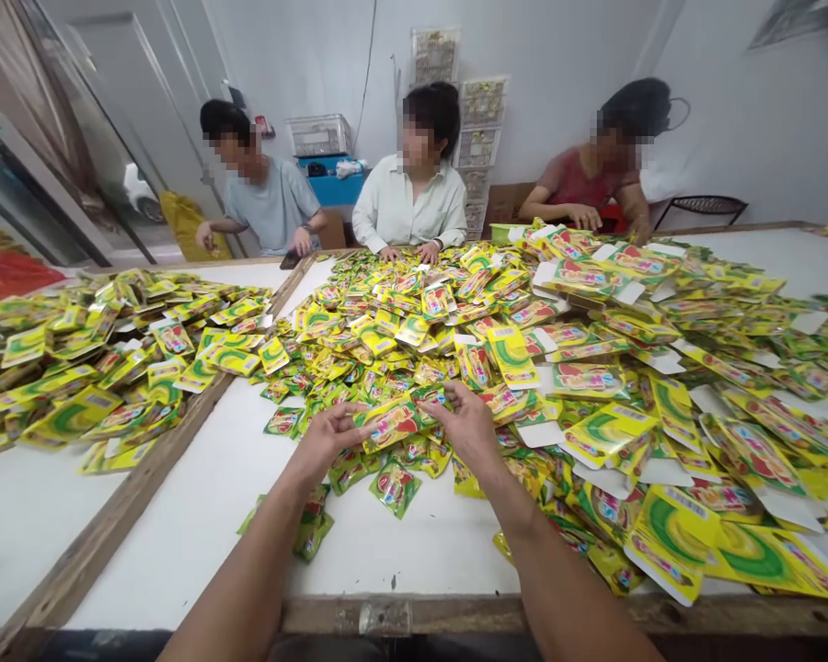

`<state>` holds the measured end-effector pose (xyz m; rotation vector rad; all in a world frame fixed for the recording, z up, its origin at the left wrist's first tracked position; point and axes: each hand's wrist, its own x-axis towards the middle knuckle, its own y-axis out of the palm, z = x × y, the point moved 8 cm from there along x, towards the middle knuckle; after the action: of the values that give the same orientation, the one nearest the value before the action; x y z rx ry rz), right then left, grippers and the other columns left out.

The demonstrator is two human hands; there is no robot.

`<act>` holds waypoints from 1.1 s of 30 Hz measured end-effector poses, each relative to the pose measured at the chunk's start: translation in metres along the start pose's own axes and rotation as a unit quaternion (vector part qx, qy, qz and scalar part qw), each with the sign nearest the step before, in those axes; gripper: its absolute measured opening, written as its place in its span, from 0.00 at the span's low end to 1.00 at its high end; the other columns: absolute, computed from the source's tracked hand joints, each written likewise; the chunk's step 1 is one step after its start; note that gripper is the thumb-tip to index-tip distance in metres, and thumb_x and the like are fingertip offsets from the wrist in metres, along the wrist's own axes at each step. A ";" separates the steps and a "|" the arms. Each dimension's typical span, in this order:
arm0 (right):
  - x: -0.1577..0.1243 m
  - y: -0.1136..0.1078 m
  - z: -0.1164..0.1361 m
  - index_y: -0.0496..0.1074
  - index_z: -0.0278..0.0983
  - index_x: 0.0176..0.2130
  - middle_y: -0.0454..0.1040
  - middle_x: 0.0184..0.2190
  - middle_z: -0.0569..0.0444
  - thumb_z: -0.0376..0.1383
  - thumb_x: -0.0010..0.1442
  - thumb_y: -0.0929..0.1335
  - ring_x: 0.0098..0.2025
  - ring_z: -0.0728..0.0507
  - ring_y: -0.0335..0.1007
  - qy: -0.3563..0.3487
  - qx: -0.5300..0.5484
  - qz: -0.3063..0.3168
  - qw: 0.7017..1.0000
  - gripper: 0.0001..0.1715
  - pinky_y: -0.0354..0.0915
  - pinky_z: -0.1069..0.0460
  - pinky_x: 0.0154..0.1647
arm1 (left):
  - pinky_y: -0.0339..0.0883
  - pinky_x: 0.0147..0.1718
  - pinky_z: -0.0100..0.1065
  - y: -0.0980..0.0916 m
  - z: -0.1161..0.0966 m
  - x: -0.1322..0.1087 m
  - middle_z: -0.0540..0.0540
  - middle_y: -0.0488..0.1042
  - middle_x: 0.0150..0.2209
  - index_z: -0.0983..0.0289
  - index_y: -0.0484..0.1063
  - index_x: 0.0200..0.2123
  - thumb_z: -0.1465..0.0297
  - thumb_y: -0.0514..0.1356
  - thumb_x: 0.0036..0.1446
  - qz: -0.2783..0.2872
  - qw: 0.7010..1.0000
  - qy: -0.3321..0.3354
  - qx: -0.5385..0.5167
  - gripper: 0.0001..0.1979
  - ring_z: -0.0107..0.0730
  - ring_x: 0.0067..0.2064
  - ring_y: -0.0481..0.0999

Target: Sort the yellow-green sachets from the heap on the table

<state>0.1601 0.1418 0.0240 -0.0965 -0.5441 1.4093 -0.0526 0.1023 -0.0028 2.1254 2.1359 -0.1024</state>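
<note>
Over the near middle of the table, my left hand (331, 441) grips one end of a flat yellow box (390, 425) with red and pink print. My right hand (467, 425) is at the other end of that box, thumb and fingers closed on a small green sachet (431, 395). Whether the sachet is partly inside the box, I cannot tell. Just below the box, a loose green sachet (395, 489) lies on the white tabletop (414, 552). More sachets (310, 529) sit under my left wrist.
Flat yellow boxes (593, 377), many with open flaps, are heaped on the right. Another heap of boxes (97, 368) lies left of a wooden divider strip (138, 496). Several people (414, 202) sit across the table. Wood edges the table's near side (469, 614).
</note>
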 end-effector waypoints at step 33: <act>-0.014 0.032 0.013 0.69 0.38 0.18 0.66 0.17 0.58 0.49 0.51 0.67 0.28 0.45 0.64 -0.028 0.050 0.160 0.985 0.20 0.64 0.47 0.39 | 0.69 0.25 0.26 0.025 0.023 -0.008 0.49 0.74 0.22 0.67 0.74 0.37 0.66 0.73 0.32 0.034 0.990 -0.071 -0.114 0.26 0.23 0.22 0.72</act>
<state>0.1250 0.1303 0.0193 -0.0665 -0.5188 1.7544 -0.0262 0.0910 -0.0237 1.9957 1.8940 -0.0023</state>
